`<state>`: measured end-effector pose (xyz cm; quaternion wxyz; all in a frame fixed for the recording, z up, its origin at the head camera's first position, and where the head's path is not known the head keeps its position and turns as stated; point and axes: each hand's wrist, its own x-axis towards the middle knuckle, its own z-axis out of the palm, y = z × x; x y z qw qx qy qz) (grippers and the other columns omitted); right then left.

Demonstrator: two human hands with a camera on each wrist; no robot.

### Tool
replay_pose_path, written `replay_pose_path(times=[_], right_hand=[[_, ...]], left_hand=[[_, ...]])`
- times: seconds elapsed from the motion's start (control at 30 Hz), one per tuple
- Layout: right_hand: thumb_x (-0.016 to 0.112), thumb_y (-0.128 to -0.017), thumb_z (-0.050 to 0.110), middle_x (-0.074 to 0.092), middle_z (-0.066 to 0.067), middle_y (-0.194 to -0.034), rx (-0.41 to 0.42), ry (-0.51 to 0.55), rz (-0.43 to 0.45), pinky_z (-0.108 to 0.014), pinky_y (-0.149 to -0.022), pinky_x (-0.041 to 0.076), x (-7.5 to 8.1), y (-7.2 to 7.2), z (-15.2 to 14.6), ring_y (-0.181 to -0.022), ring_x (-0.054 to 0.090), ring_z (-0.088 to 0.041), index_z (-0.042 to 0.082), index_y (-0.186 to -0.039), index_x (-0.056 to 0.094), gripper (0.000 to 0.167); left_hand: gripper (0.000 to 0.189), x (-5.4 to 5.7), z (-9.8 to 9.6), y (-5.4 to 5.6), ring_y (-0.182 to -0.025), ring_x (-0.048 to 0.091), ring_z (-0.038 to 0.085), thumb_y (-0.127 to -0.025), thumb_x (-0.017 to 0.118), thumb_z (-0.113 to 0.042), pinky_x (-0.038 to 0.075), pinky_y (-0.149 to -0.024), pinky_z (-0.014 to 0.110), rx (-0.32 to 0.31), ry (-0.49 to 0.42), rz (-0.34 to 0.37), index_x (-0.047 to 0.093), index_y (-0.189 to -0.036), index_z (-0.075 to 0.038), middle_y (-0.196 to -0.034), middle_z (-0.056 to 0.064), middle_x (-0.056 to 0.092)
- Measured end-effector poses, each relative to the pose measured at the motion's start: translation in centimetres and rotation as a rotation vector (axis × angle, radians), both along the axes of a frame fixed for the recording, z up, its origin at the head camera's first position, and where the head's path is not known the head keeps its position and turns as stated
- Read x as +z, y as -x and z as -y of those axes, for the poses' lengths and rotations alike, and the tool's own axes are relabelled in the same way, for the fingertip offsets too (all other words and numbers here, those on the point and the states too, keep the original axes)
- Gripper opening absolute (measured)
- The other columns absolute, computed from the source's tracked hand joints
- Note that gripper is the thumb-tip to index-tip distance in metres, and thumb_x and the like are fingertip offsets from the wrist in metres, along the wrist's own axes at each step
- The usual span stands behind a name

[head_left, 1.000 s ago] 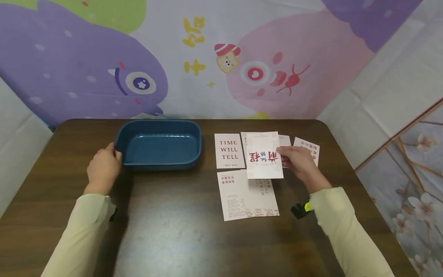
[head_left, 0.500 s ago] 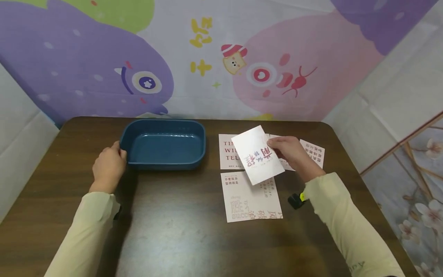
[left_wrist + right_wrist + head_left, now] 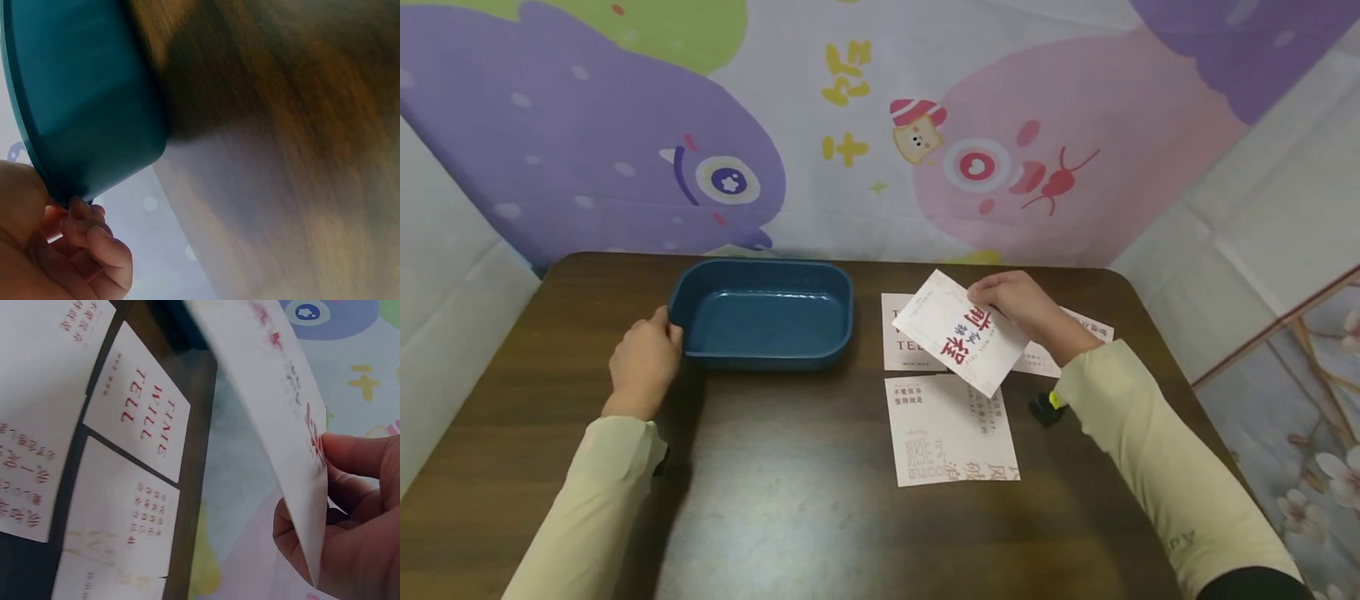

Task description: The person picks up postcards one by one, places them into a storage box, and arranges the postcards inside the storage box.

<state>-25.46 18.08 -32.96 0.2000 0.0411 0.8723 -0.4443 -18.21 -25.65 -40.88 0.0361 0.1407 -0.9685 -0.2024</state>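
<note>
Indeed, the right hand pinched a white card above other cards, so in the head view the "TIME WILL TELL" card was partly hidden; the left hand gripped the blue tray.

Both hands bare. Left sleeve: pale yellow-green, creased, ending at the wrist; a small black piece, mostly hidden, shows beneath. Right sleeve: same colour, uneven edge, dark lettering only partly legible, black area at the lower end. Black block with bright yellow patch beneath the right wrist.
</note>
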Motion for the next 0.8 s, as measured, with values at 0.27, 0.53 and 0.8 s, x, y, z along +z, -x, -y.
replay_pose_path(times=[0.27, 0.53, 0.8], right_hand=[[0.053, -0.09, 0.016, 0.061, -0.001, -0.078, 0.087, 0.043, -0.047, -0.025, -0.06, 0.049, 0.7, 1.6, 2.2, -0.061, 0.06, -0.01, -0.004, -0.115, 0.06, 0.032], [0.056, -0.088, 0.017, 0.063, -0.001, -0.073, 0.128, 0.045, -0.053, -0.027, -0.055, 0.05, 1.3, 2.9, 5.4, -0.056, 0.06, -0.01, -0.003, -0.113, 0.062, 0.033], [0.058, -0.086, 0.017, 0.063, -0.003, -0.071, 0.17, 0.039, -0.07, -0.029, -0.05, 0.051, 2.1, 4.0, 9.6, -0.05, 0.059, -0.012, 0.002, -0.112, 0.066, 0.03]], left_hand=[[0.046, -0.2, 0.1, 0.0, -0.091, 0.054, 0.056, -0.092, 0.033, -0.018, 0.042, -0.07, 0.061, 0.01, 0.001, -0.003, 0.043, -0.133, 0.002, -0.107, 0.035, 0.054], [0.047, -0.1, 0.1, 0.1, -0.092, 0.054, 0.056, -0.092, 0.032, -0.018, 0.043, -0.072, 0.061, 0.011, -0.002, -0.002, 0.043, -0.133, 0.002, -0.108, 0.035, 0.054], [0.046, 0.0, 0.3, 0.0, -0.091, 0.055, 0.054, -0.093, 0.032, -0.017, 0.044, -0.071, 0.061, 0.006, -0.002, 0.004, 0.043, -0.133, 0.003, -0.109, 0.034, 0.055]])
